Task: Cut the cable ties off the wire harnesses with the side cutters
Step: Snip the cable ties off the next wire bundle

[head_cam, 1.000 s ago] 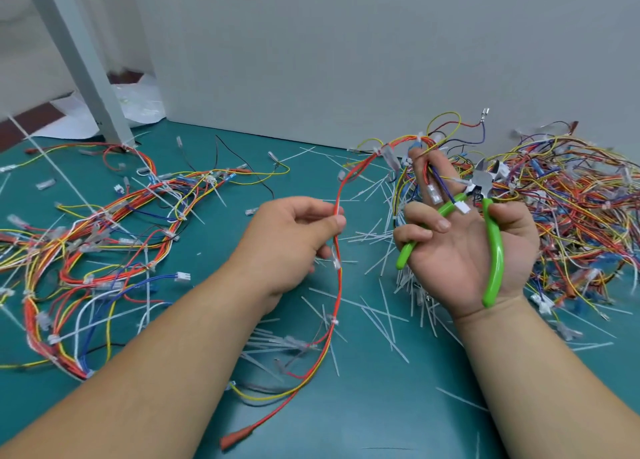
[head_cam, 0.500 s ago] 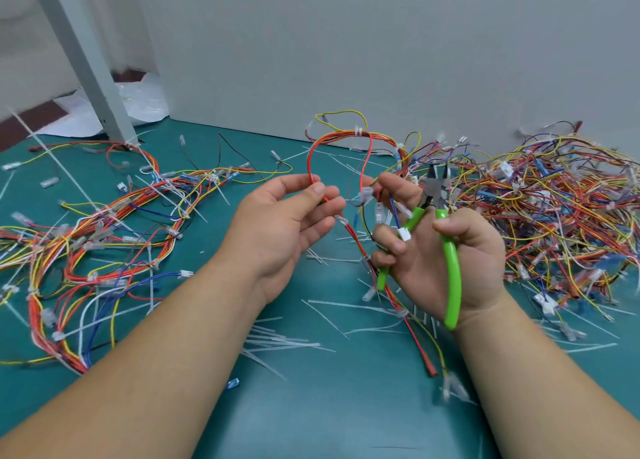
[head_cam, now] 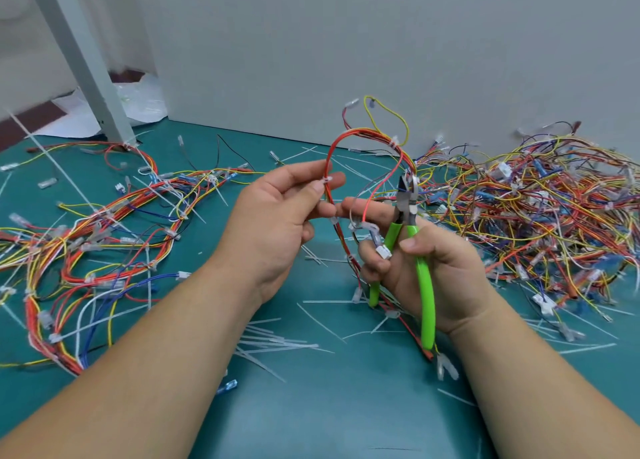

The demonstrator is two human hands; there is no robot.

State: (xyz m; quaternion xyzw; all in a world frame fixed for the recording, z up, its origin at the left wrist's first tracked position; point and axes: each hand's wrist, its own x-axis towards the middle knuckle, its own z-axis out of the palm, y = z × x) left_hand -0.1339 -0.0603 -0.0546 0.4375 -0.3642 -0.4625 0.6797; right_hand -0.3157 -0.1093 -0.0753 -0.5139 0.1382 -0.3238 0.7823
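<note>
Two tangles cover the teal table point(head_cam: 346, 417): a left harness heap point(head_cam: 104, 237), a right harness heap point(head_cam: 540, 209). The left hand point(head_cam: 277, 223) pinches a red harness loop point(head_cam: 349, 135) at a white cable tie point(head_cam: 325, 180); the right hand point(head_cam: 440, 271) grips green side cutters point(head_cam: 425, 285).

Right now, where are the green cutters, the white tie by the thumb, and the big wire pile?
side cutters point(head_cam: 425, 285): head view, right green handle
cable tie point(head_cam: 325, 180): head view, white head on wire harness point(head_cam: 358, 132)
wire pile point(head_cam: 540, 213): head view, tangle's middle
</note>
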